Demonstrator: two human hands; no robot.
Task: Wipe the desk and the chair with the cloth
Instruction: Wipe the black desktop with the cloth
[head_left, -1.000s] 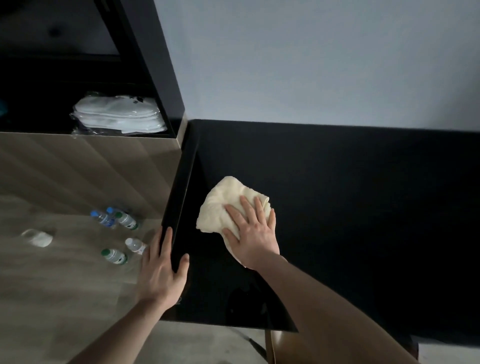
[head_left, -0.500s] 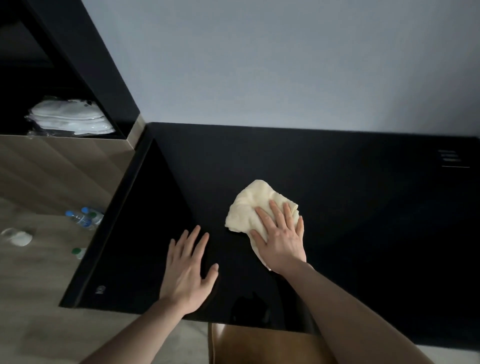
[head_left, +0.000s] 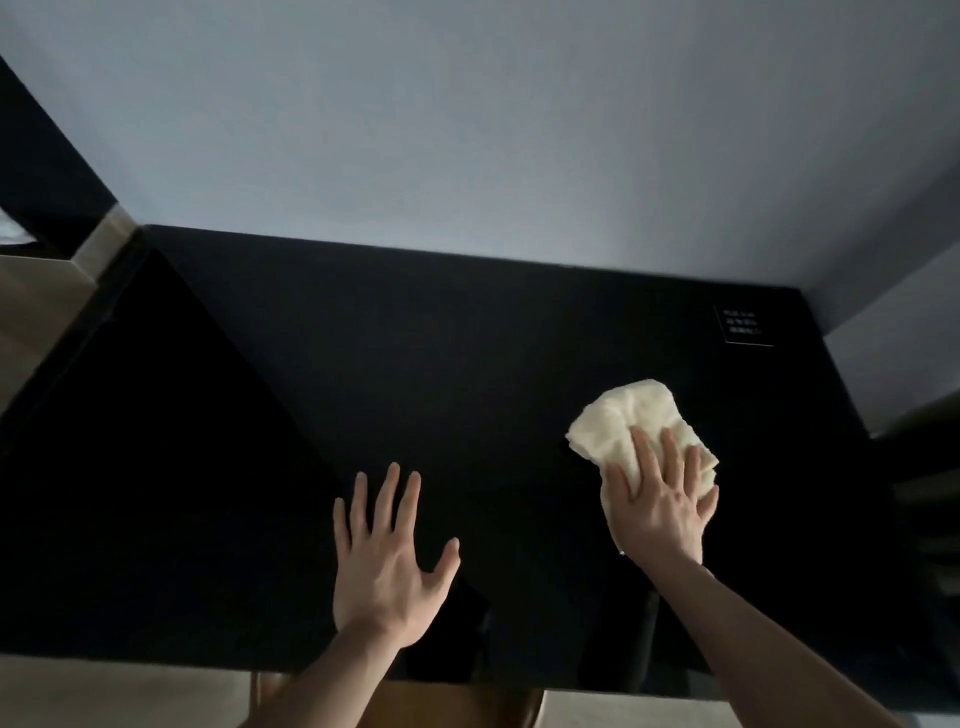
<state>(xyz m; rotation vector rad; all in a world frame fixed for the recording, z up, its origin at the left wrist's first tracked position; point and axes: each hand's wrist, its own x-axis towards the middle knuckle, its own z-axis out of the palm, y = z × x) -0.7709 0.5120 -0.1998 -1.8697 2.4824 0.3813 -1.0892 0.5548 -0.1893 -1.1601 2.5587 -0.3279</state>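
The right hand (head_left: 660, 509) lies flat on the cream cloth (head_left: 631, 423), fingers spread apart and pressing down rather than clamped around it, which fits wiping: a wide palm keeps the bunched fabric against the surface as it slides. The cloth sits on the black desk (head_left: 467, 364) toward its right edge, nearer the front than the back, with a small printed label (head_left: 744, 325) well apart from it by the back right corner. The left hand (head_left: 387, 566) rests palm down near the middle of the front edge, all 5 fingers splayed and holding nothing, probably as a brace while the person leans across. The chair (head_left: 395, 706) shows only as a brown sliver below the front edge, judged not yet wiped.
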